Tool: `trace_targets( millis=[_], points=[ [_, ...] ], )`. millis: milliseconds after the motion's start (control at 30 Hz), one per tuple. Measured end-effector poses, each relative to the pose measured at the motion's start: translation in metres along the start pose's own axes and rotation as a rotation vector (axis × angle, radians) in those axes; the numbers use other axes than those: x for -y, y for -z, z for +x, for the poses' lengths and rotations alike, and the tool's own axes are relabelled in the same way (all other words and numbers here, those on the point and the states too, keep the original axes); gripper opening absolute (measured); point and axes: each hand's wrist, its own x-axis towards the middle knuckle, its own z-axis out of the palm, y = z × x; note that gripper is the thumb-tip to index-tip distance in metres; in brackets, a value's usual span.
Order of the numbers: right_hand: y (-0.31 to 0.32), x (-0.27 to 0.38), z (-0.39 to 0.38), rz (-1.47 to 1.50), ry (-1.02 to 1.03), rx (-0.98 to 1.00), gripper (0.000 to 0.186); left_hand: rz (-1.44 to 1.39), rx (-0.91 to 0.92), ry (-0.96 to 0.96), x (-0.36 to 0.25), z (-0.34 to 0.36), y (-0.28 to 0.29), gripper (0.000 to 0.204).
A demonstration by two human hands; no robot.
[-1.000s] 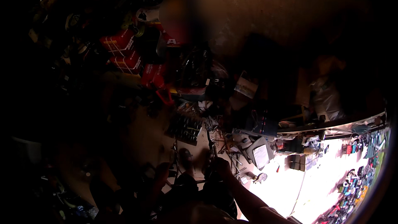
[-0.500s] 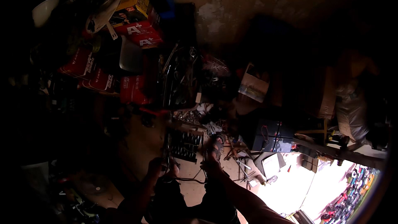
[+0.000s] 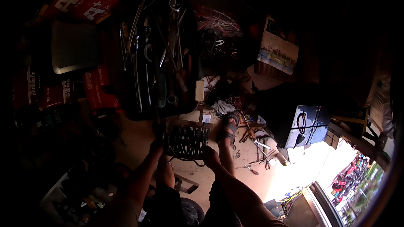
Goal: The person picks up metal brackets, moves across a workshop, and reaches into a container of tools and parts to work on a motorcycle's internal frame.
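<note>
My left hand (image 3: 156, 145) is closed at the left side of a dark metal piece with a slatted, coiled pattern (image 3: 187, 141), apparently gripping it, though its fingers are dim. My right hand (image 3: 210, 154) is closed on the lower right part of that piece, where a bent bar or cable hangs. My sandalled right foot (image 3: 230, 128) rests on the floor just beyond the right hand. A black tray of wrenches and long tools (image 3: 160, 59) lies above the piece. Loose bars, pliers and a screwdriver (image 3: 252, 170) lie to the right.
Red boxes (image 3: 97, 88) and a grey tray (image 3: 73, 46) crowd the left. Dark boxes with cables (image 3: 307, 126) stand at the right, beside a bright opening with many motorbikes (image 3: 349, 176) outside. A wheel (image 3: 189, 210) shows between my legs. Cardboard pieces (image 3: 277, 46) stand farther back.
The view has moved toward the tool tray, which looks larger and higher. Both my hands have risen slightly, and the slatted piece now sits between them.
</note>
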Motion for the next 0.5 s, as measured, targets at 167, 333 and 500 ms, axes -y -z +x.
trace_targets(
  millis=[167, 333, 500],
  points=[
    [-0.028, 0.007, 0.015, -0.136, -0.214, 0.061, 0.019, -0.514, 0.098, 0.363, 0.004, -0.002, 0.005, 0.035],
    [0.031, 0.038, 0.023, 0.163, -0.431, -0.017, 0.03, -0.28, 0.107, 0.169, -0.048, -0.003, 0.029, 0.043],
    [0.054, 0.018, 0.029, -0.012, -0.501, 0.157, 0.041, 0.244, -0.126, 0.12, -0.069, -0.042, 0.051, 0.045]
  ],
)
